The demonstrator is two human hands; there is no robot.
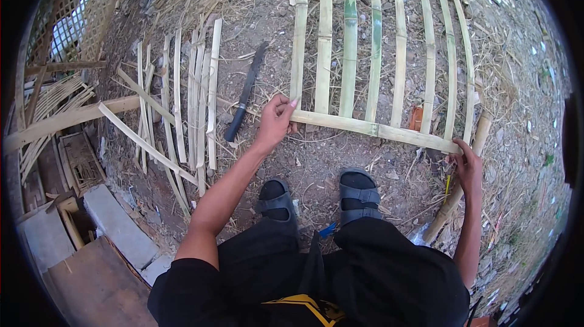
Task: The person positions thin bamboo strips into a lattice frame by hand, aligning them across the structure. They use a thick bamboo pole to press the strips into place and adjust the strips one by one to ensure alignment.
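A frame of split bamboo slats (349, 47) lies in front of me, its several long slats running away from me between two crosspieces. My left hand (277, 121) pinches the left end of the near bamboo crosspiece (365, 127), where the leftmost slat meets it. At that crosspiece's right end, my right hand (467, 166) is closed around the tip, fingers on top. One slat in the middle shows greener skin than the others. A long knife (248, 93) with a dark blade and black handle rests on the ground left of my left hand.
Loose bamboo strips (193, 96) lie in a pile on the left, beside a wooden plank (73, 121). Concrete blocks (118, 225) and a brown board (97, 281) are at lower left. A bamboo pole (447, 211) slants by my right arm. My sandalled feet (359, 196) stand below the frame.
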